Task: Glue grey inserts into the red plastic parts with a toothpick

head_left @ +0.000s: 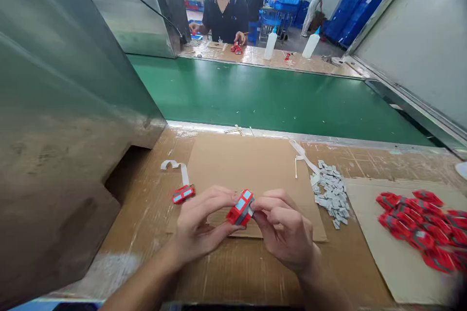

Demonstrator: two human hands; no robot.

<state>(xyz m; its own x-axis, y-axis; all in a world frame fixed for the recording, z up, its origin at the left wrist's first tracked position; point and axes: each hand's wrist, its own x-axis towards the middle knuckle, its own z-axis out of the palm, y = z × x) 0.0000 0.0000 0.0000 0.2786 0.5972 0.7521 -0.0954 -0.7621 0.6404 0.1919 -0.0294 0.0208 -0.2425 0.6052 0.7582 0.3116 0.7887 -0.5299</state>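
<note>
Above the cardboard sheet (pixel 233 160), my left hand (pixel 202 221) grips a small red toy car (pixel 241 208) with light-grey windows and a dark grey band, fingers on top and thumb below. The car is tilted. My right hand (pixel 284 226) is closed at the car's right side, its thumb and forefinger pinching a small light-grey piece (pixel 250 212) against it; the fingertips partly hide this piece. A second red toy car (pixel 183 194) lies on the table just left of my left hand. To the right of my right hand is a pile of small grey pieces (pixel 332 194).
Many red toy cars (pixel 419 226) are heaped on cardboard at the right. White tape strips (pixel 304 155) and cotton swabs (pixel 296 168) lie nearby. A green conveyor belt (pixel 255 92) runs beyond the table. Across it sits a person (pixel 226 14), near white bottles (pixel 270 44). Metal panels (pixel 73 107) stand at left.
</note>
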